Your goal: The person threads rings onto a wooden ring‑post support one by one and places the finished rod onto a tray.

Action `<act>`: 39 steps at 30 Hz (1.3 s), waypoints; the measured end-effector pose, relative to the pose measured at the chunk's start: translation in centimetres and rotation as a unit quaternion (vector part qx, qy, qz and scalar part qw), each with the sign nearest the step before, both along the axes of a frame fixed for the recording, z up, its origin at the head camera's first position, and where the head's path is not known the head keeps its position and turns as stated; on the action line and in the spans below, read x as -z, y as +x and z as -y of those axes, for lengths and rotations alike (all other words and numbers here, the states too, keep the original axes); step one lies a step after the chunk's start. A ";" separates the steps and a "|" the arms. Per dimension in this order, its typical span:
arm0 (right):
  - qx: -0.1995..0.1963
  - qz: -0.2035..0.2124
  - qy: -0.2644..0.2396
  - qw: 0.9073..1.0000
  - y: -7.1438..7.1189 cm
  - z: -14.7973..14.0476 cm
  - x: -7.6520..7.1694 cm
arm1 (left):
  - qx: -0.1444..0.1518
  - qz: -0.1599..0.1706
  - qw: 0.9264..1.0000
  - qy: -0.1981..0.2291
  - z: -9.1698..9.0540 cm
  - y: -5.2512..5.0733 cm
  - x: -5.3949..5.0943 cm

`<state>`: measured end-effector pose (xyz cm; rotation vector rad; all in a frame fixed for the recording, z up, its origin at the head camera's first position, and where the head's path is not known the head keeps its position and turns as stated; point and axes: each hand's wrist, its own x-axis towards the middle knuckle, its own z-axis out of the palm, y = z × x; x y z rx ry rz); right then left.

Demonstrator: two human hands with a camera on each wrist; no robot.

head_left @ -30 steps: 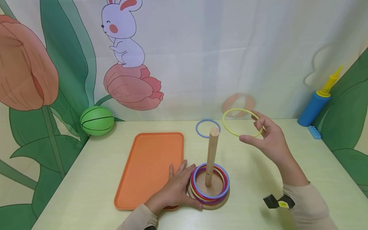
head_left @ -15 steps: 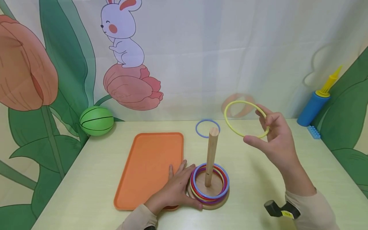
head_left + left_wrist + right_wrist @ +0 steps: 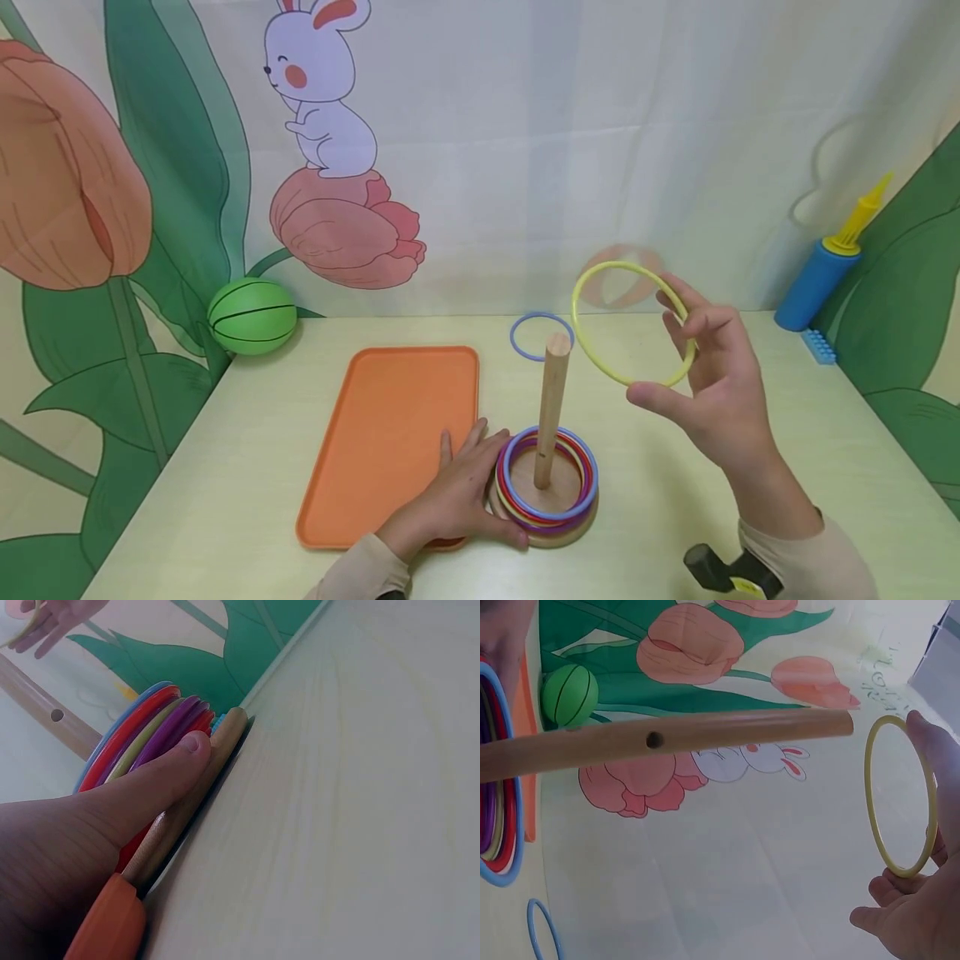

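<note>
A wooden ring stand (image 3: 553, 408) stands upright on the table, with several coloured rings (image 3: 592, 479) stacked round the foot of its peg. My left hand (image 3: 461, 492) holds the left side of its round base, thumb at the front edge; other fingers spread over the tray's edge. The left wrist view shows the thumb (image 3: 169, 769) against the base and lower rings. Raised to the right of the peg, my right hand (image 3: 723, 379) holds a yellow ring (image 3: 579, 333) between thumb and fingers. In the right wrist view that ring is apart from the peg's tip (image 3: 840, 722).
Behind the stand a blue ring (image 3: 516, 346) lies on the table. An orange tray (image 3: 397, 433) is to the left. A green ball (image 3: 253, 317) sits at the back left; a blue pump (image 3: 817, 283) and a light-blue toy brick (image 3: 819, 347) are at the back right.
My right hand and the yellow ring first rose and shifted right, then came slightly back left, the ring tilting more upright. The left hand and the stand have stayed put.
</note>
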<state>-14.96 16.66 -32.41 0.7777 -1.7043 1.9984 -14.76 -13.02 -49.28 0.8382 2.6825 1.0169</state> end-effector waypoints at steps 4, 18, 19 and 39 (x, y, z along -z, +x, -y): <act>-0.004 -0.032 0.036 0.999 0.3 0.9 0.5 | 0.000 0.005 1.000 0.001 0.0 0.1 0.0; 0.019 -0.022 0.141 0.990 1.2 2.0 0.9 | -0.001 0.010 1.000 0.005 0.1 0.2 -0.3; 0.019 -0.015 0.148 0.989 1.2 2.0 1.0 | -0.001 0.010 1.000 0.006 0.1 0.2 -0.3; 0.034 -0.072 0.320 0.944 1.5 0.5 5.0 | -0.004 -0.001 1.000 0.000 0.0 0.1 -0.1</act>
